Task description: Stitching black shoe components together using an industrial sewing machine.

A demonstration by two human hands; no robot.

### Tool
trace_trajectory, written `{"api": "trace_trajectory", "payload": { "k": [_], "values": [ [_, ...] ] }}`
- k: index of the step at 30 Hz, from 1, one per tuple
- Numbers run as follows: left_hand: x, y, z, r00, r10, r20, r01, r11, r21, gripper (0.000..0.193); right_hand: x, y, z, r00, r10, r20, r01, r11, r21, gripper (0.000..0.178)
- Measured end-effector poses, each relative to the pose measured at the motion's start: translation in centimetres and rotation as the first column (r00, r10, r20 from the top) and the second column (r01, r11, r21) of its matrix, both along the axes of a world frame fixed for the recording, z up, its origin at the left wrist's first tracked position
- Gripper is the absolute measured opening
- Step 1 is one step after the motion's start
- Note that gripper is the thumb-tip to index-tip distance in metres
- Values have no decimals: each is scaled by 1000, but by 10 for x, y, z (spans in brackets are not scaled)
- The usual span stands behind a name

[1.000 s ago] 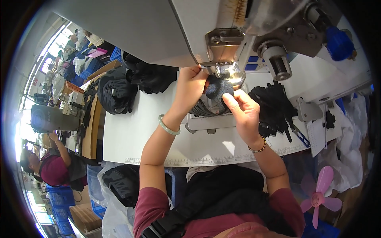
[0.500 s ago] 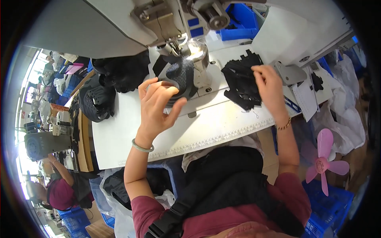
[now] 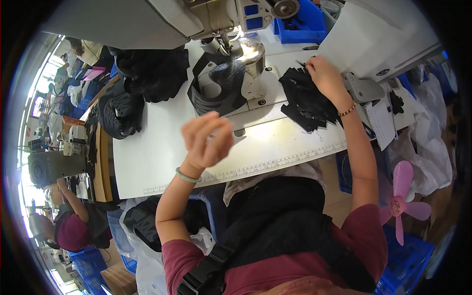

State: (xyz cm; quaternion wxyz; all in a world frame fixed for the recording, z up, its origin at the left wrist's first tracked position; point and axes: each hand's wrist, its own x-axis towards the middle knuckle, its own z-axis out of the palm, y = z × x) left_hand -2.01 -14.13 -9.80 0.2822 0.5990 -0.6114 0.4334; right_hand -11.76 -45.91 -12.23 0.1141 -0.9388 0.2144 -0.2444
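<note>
My right hand (image 3: 325, 78) is at the far edge of a pile of black fabric pieces (image 3: 307, 101), to the right of the sewing machine's post. Its fingers are pinched, and a small dark tip of a black fabric piece (image 3: 300, 63) shows beside them. My left hand (image 3: 207, 141) hangs over the table in front of the machine, its fingers curled and smeared by motion. Just beyond it, a black and dark grey shoe upper (image 3: 216, 88) stands under the needle head (image 3: 223, 45), against the metal post (image 3: 253, 59). The left hand is apart from it.
More black uppers (image 3: 155, 73) are heaped at the table's left, with a stacked bundle (image 3: 120, 110) beside them. A blue bin (image 3: 300, 22) stands behind the machine. A pink fan (image 3: 397, 206) is at the right. Another person (image 3: 73, 228) works at far left.
My left hand has drawn back from the shoe upper toward me, and its spread fingers have curled. The right hand has moved farther away, to the pile's far edge. The view has shifted slightly.
</note>
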Motion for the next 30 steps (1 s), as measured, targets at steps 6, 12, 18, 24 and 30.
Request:
{"api": "trace_trajectory", "payload": {
  "k": [6, 12, 18, 24, 30],
  "values": [
    [-27, -23, -8, 938, -210, -275, 279, 930, 239, 24, -26, 50, 42, 949, 220, 223, -280, 276, 919, 25],
    [-33, -35, -24, 535, 120, -836, 215, 938, 273, 24, -35, 87, -1, 893, 436, 114, -187, 129, 974, 14],
    [-34, -22, -37, 570, 245, -784, 135, 913, 384, 26, -31, 104, -11, 932, 356, 62, -157, 243, 957, 15],
    [-37, -25, -35, 537, 209, -818, 143, 932, 332, 25, -24, 93, -18, 921, 235, 310, -389, 596, 703, 14],
    [-38, -38, -29, 661, 65, -747, 144, 966, 212, 29, -26, 81, 14, 929, 243, 280, -314, 117, 942, 20]
  ]
}}
